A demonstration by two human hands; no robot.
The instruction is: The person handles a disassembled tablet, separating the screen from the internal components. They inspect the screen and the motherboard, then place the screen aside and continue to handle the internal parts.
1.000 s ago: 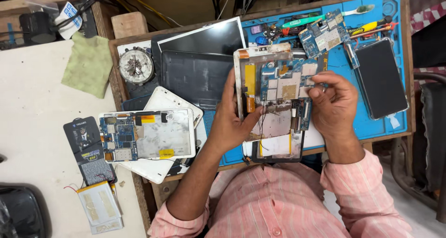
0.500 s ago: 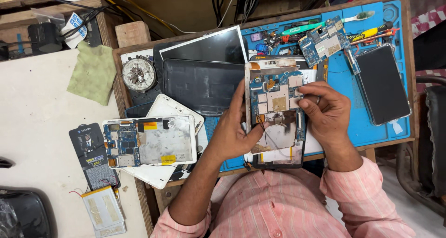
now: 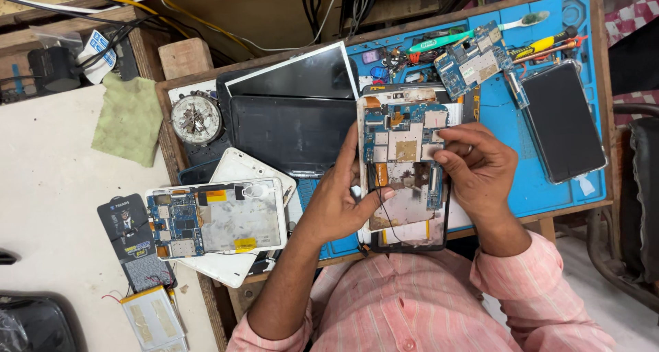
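Head camera, looking down at a cluttered repair bench. Between both hands sits an opened tablet (image 3: pixel 403 166), its blue circuit board and metal shields exposed. The left hand (image 3: pixel 341 202) grips the tablet's left edge, thumb on the face of the board. The right hand (image 3: pixel 480 170) is curled at the tablet's right edge, fingertips (image 3: pixel 443 144) pinching at the board. Left of the left hand lies a second opened tablet (image 3: pixel 220 218). Beyond the right hand lie a loose circuit board (image 3: pixel 473 60) and a dark phone (image 3: pixel 563 122) on a blue mat (image 3: pixel 504 118).
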